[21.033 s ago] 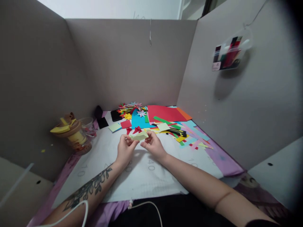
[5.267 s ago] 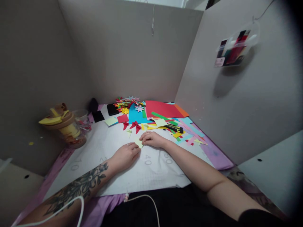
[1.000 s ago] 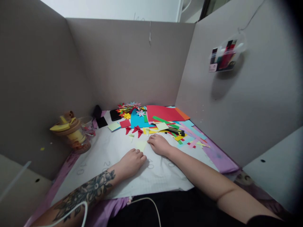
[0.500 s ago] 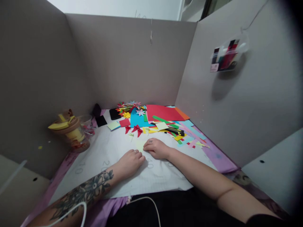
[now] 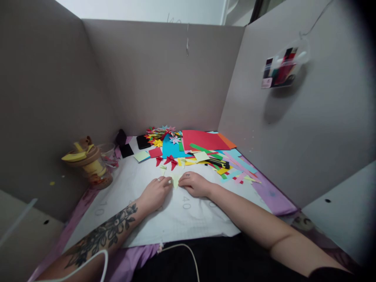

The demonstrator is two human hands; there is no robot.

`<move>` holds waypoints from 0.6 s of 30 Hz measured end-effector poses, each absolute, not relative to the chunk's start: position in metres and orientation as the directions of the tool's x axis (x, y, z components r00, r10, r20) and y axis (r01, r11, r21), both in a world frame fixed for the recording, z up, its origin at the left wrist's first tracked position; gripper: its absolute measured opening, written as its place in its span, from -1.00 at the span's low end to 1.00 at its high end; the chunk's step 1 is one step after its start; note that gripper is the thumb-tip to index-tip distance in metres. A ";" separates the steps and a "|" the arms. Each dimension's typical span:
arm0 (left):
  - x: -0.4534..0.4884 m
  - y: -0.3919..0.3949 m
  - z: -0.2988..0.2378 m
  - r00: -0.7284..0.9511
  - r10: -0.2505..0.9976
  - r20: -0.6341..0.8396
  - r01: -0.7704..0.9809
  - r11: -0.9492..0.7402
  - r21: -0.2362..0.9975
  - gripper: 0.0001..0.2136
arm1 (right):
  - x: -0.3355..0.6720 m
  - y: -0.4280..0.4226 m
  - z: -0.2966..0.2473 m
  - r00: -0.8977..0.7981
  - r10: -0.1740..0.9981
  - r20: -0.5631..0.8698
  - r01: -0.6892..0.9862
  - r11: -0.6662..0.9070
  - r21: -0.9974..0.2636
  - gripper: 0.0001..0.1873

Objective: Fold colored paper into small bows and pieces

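On the white gridded mat [image 5: 176, 219], left hand [image 5: 155, 192] and right hand [image 5: 195, 184] pressed fingertips, not pinching, onto a pale-yellow folded paper [image 5: 176, 180] at twelve o'clock, seemingly creasing it; a further fold would have needed aligned edges.

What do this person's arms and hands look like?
Both forearms are bare. The left forearm carries a dark floral tattoo, and a white cable crosses it. The left hand seems to wear a ring. A black sleeve edge shows on the right upper arm.
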State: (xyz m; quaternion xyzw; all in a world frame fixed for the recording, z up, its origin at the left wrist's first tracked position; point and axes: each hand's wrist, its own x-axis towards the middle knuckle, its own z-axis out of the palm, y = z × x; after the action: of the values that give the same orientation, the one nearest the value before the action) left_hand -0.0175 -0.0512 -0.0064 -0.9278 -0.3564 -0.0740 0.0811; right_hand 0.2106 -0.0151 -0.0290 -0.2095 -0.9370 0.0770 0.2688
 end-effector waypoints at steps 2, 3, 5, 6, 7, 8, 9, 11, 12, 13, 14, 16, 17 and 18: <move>-0.018 -0.050 -0.009 0.747 0.629 0.214 0.657 -0.748 -0.092 -0.72 | 0.210 -0.015 -0.028 -0.764 0.433 0.478 0.347 0.901 -0.262 -0.66; -0.018 -0.050 -0.010 0.753 0.620 0.220 0.648 -0.756 -0.089 -0.71 | 0.210 -0.016 -0.028 -0.763 0.432 0.481 0.344 0.901 -0.264 -0.66; -0.019 -0.049 -0.012 0.761 0.609 0.224 0.637 -0.766 -0.081 -0.69 | 0.210 -0.016 -0.027 -0.759 0.430 0.489 0.337 0.902 -0.270 -0.67; -0.019 -0.049 -0.012 0.763 0.606 0.226 0.634 -0.769 -0.081 -0.68 | 0.210 -0.016 -0.027 -0.758 0.427 0.493 0.332 0.903 -0.272 -0.67; -0.020 -0.049 -0.012 0.764 0.603 0.228 0.632 -0.770 -0.081 -0.67 | 0.209 -0.016 -0.027 -0.759 0.423 0.495 0.326 0.905 -0.275 -0.67; -0.020 -0.049 -0.012 0.765 0.601 0.231 0.631 -0.772 -0.082 -0.67 | 0.209 -0.016 -0.027 -0.760 0.421 0.495 0.321 0.906 -0.277 -0.67; -0.020 -0.049 -0.011 0.769 0.595 0.234 0.625 -0.776 -0.082 -0.67 | 0.210 -0.016 -0.027 -0.761 0.420 0.495 0.319 0.906 -0.279 -0.66; -0.020 -0.049 -0.011 0.780 0.579 0.238 0.610 -0.789 -0.080 -0.68 | 0.210 -0.016 -0.027 -0.765 0.420 0.488 0.316 0.906 -0.283 -0.64; -0.020 -0.049 -0.011 0.787 0.567 0.242 0.599 -0.797 -0.080 -0.68 | 0.210 -0.015 -0.027 -0.769 0.418 0.483 0.315 0.906 -0.283 -0.63; -0.020 -0.048 -0.010 0.797 0.552 0.246 0.584 -0.808 -0.080 -0.69 | 0.210 -0.015 -0.028 -0.773 0.415 0.479 0.312 0.907 -0.282 -0.63; -0.020 -0.047 -0.011 0.807 0.534 0.252 0.568 -0.820 -0.079 -0.71 | 0.210 -0.015 -0.028 -0.779 0.410 0.475 0.309 0.909 -0.279 -0.62; -0.018 -0.044 -0.011 0.820 0.502 0.274 0.539 -0.839 -0.074 -0.75 | 0.209 -0.015 -0.029 -0.788 0.398 0.470 0.301 0.914 -0.271 -0.62; -0.017 -0.042 -0.011 0.823 0.492 0.285 0.529 -0.846 -0.068 -0.77 | 0.208 -0.015 -0.029 -0.790 0.392 0.471 0.295 0.917 -0.269 -0.63; -0.016 -0.040 -0.012 0.819 0.491 0.296 0.529 -0.847 -0.059 -0.79 | 0.207 -0.015 -0.030 -0.792 0.386 0.473 0.287 0.919 -0.269 -0.63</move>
State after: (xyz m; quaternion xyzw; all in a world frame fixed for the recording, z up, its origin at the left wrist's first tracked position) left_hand -0.0158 -0.0396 -0.0119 -0.9512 -0.2680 -0.1362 0.0694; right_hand 0.2074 -0.0150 -0.0299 -0.1787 -0.9420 0.0918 0.2687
